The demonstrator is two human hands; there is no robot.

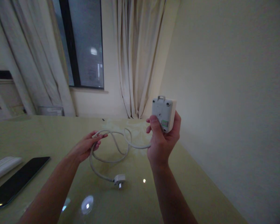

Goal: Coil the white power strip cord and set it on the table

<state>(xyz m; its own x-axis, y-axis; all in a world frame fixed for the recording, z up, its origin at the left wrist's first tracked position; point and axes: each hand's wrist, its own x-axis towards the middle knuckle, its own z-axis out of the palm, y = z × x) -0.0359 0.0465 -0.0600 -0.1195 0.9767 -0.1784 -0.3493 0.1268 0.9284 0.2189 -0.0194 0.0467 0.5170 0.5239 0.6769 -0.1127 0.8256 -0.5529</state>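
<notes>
My right hand (162, 144) is closed around a white power strip (160, 109), raised above the table with its grey underside, corner screws and green label turned toward me. From it a white cord (115, 146) runs left in loose loops. The fingers of my left hand (91, 144) are closed on the cord, pinching its loops. Below the loops is the cord's plug (119, 179), its metal prongs pointing toward me. The front of the power strip faces away and is hidden.
A black phone (21, 179) lies on the glossy table (107, 205) at the left, beside a white elongated object (4, 166). A small dark bit (103, 119) sits near the far edge. The wall (224, 102) borders the table on the right; curtains (140, 62) hang behind.
</notes>
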